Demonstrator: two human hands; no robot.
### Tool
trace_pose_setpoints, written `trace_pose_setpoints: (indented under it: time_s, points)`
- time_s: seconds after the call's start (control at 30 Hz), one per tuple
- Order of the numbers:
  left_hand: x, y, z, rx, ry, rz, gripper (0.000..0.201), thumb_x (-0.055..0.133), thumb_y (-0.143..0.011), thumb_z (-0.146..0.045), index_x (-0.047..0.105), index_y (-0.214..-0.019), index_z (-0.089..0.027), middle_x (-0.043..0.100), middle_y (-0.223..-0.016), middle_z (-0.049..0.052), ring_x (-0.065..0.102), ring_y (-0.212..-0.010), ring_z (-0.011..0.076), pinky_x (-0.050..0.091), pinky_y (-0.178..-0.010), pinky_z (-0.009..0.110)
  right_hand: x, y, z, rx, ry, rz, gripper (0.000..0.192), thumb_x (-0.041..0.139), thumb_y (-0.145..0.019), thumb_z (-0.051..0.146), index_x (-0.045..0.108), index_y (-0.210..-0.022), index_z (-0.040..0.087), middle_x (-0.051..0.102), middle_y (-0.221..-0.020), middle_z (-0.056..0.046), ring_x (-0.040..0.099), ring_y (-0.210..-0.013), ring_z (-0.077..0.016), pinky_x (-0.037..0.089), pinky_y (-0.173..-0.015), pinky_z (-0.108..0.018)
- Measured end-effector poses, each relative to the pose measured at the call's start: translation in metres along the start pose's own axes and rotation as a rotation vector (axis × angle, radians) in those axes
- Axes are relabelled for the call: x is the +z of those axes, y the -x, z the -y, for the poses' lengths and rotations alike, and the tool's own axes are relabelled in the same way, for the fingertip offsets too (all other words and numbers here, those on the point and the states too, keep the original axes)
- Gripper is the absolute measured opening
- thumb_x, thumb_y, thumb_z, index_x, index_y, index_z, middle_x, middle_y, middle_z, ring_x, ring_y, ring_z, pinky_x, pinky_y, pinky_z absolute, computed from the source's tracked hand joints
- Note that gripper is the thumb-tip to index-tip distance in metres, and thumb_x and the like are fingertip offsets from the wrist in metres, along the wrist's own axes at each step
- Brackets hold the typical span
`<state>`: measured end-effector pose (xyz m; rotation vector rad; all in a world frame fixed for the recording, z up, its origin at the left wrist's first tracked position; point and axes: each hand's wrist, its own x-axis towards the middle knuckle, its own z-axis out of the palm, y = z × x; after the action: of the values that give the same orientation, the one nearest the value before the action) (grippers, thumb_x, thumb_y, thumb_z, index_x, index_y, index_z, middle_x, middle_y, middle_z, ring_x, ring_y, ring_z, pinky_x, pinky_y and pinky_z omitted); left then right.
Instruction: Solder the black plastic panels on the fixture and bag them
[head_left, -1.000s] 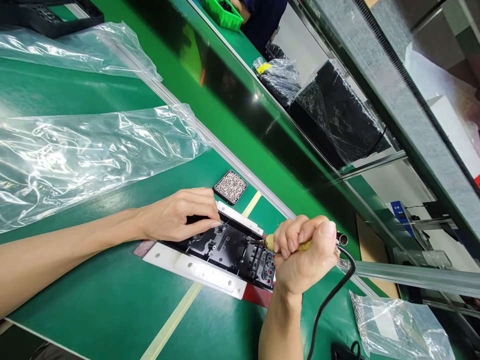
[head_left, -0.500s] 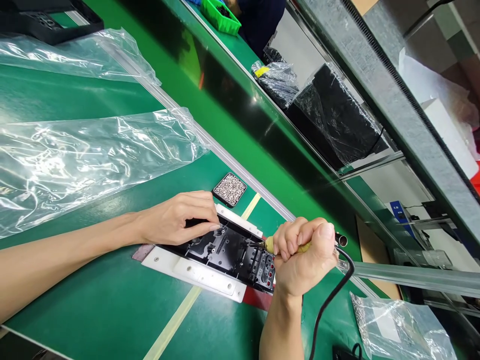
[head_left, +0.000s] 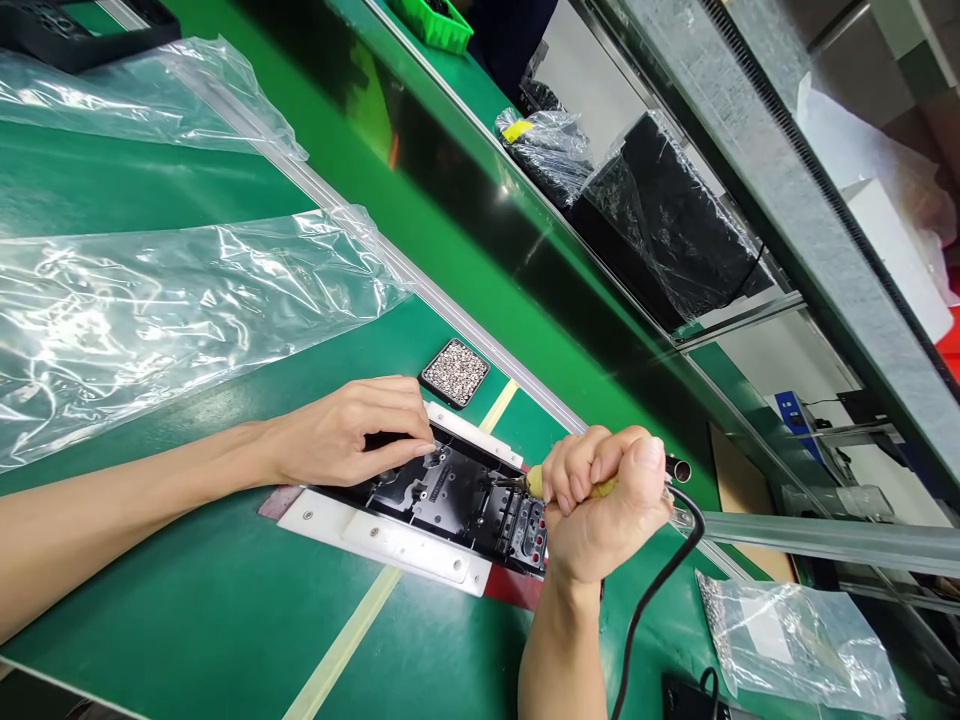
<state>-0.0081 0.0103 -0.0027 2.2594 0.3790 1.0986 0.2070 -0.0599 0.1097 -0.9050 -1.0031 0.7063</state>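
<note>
A black plastic part (head_left: 450,497) lies in a white fixture (head_left: 390,540) on the green bench. My left hand (head_left: 352,432) rests on the part's far end, fingertips pressing it down. My right hand (head_left: 604,505) is closed in a fist around a yellow-handled corded electric screwdriver (head_left: 534,483), whose bit touches the middle of the black part. A black cable (head_left: 660,590) runs from the tool's back end down toward me. A small black tray of screws (head_left: 454,373) sits just beyond the fixture.
Large clear plastic bags (head_left: 172,300) lie to the left on the green bench (head_left: 187,620). A smaller bag (head_left: 795,640) lies at the right. Black items wrapped in plastic (head_left: 667,220) stand beyond the conveyor rail. Another person stands at the far top beside a green bin (head_left: 435,20).
The view shifted slightly. Both hands stay in place, the left on the part and the right holding the screwdriver against it.
</note>
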Motion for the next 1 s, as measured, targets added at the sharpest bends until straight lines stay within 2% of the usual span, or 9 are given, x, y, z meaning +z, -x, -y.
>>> trace_pose_setpoints:
  time_s: [1.0]
  points:
    - [0.0002,0.001,0.0004,0.002,0.002,-0.004,0.012,0.066,-0.1,-0.012,0.075,-0.104,-0.019,0.076,-0.095,0.005,0.065,-0.086,0.0173,0.052,-0.084,0.034,0.0022,-0.0003,0.002,0.027,-0.001,-0.004,0.049,0.062,-0.1,0.039,0.043,-0.059,0.019,0.036,-0.046,0.008,0.031,-0.034,-0.0051,0.031,-0.031,-0.017]
